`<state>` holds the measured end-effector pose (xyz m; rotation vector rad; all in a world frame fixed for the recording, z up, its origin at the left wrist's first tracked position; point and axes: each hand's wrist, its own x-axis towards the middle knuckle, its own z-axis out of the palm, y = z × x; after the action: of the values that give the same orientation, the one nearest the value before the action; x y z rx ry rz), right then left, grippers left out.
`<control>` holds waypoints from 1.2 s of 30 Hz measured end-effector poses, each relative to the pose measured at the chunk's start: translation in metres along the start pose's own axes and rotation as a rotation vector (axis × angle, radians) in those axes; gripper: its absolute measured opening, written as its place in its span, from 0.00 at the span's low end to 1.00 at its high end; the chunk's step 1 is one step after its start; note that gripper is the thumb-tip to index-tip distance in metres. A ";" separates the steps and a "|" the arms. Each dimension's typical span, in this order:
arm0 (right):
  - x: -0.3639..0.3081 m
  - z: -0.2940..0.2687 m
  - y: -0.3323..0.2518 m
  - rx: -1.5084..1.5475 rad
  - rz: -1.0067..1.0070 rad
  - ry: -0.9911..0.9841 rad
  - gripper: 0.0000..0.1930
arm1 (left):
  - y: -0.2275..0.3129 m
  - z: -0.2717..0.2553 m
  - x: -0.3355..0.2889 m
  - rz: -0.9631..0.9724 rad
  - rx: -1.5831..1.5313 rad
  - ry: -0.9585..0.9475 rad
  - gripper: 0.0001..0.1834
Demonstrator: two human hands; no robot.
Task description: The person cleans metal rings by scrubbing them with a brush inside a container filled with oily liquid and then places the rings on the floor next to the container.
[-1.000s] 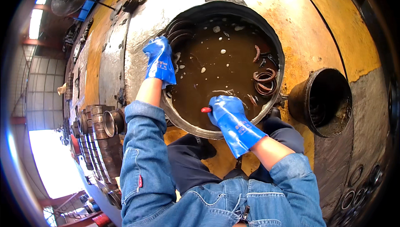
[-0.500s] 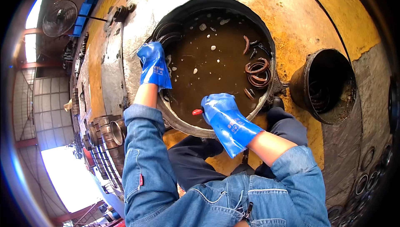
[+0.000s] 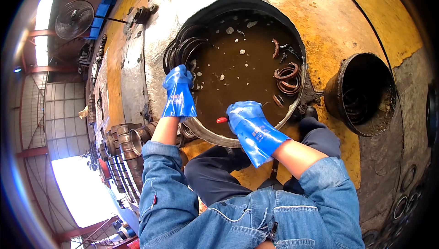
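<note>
In front of me stands a round dark tub (image 3: 299,34) of murky brown liquid with pale flecks of foam. My left hand (image 3: 178,94), in a blue rubber glove, is closed by the tub's left rim, just below a bunch of dark metal rings (image 3: 186,50) hanging at that side. What its fingers hold, if anything, is hidden. Over the near part of the liquid, my right hand (image 3: 251,123), gloved the same way, is wrapped round a red-ended tool (image 3: 222,120); the rest of the tool is covered. Several rusty rings (image 3: 288,79) rest at the tub's right side.
A smaller dark bucket (image 3: 337,91) tilts to the right of the tub with rings inside. Stacked metal rings (image 3: 123,141) stand at lower left. A fan (image 3: 74,19) is at far left. More rings (image 3: 400,207) lie at lower right. Worn yellow plates (image 3: 356,25) cover the floor.
My left hand has drawn back toward me along the left rim, and more of the dark rings there show. My right hand stays about where it was, still gripping the red-ended tool.
</note>
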<state>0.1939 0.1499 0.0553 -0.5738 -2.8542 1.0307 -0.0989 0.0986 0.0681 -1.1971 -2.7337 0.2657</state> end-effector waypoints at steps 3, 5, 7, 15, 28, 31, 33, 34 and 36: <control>0.003 0.005 -0.001 -0.027 0.017 -0.049 0.06 | -0.010 0.002 -0.007 -0.031 0.064 0.010 0.14; 0.004 -0.001 -0.002 -0.013 0.041 -0.120 0.06 | -0.015 0.002 -0.009 -0.045 0.061 0.007 0.14; 0.006 0.000 -0.002 -0.026 0.043 -0.138 0.06 | -0.017 0.002 -0.011 -0.057 0.051 0.020 0.14; 0.002 0.002 0.003 -0.003 0.005 -0.078 0.06 | -0.017 -0.003 0.007 -0.050 -0.007 0.043 0.12; 0.005 0.004 0.002 0.003 0.020 -0.066 0.05 | -0.021 0.005 0.020 0.043 -0.385 -0.116 0.14; 0.010 0.004 0.002 -0.017 0.053 -0.141 0.06 | -0.018 -0.012 0.018 -0.012 -0.513 -0.263 0.12; 0.010 0.007 0.000 -0.014 0.036 -0.138 0.08 | -0.027 -0.028 0.006 -0.172 -1.073 -0.313 0.09; 0.008 0.012 0.001 -0.020 0.035 -0.104 0.09 | -0.032 -0.037 0.001 -0.107 -0.917 -0.247 0.09; 0.007 0.018 0.010 -0.036 0.049 -0.029 0.09 | -0.009 -0.095 -0.020 -0.199 -1.080 -0.272 0.12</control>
<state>0.1875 0.1489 0.0342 -0.6390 -2.9035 1.0053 -0.0730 0.0874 0.1618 -1.0432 -3.2442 -1.3061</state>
